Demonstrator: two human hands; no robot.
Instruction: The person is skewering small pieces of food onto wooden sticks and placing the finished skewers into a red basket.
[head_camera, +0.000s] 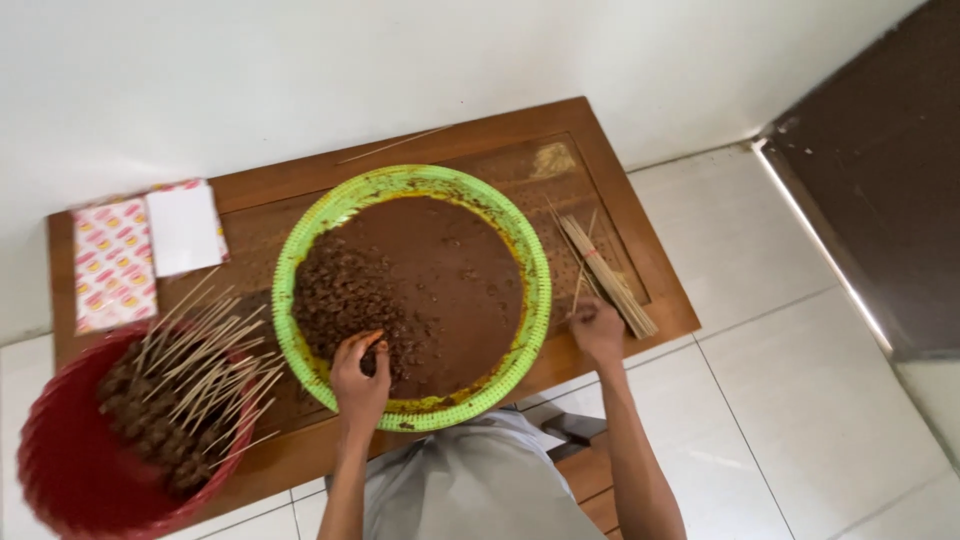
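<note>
While the left hand (360, 375) dips into the near side of the green basin (300, 250), its fingers curl together and pinch a small piece of the marinated meat (345, 295) heaped on the basin's left half; the rest is brown sauce (450, 270). Off to the right, the right hand (598, 330) rests at the table's (470, 135) near edge, its fingers closed on one thin skewer (578, 290) just beside the bundle of bare sticks (608, 278). Judging by this, threading is the step in hand: the next move calls for bringing meat and stick tip together. At the left, a red basin (60, 470) holds finished skewers. Farther back lie patterned packets (112, 262) and one stray stick (392, 146).
</note>
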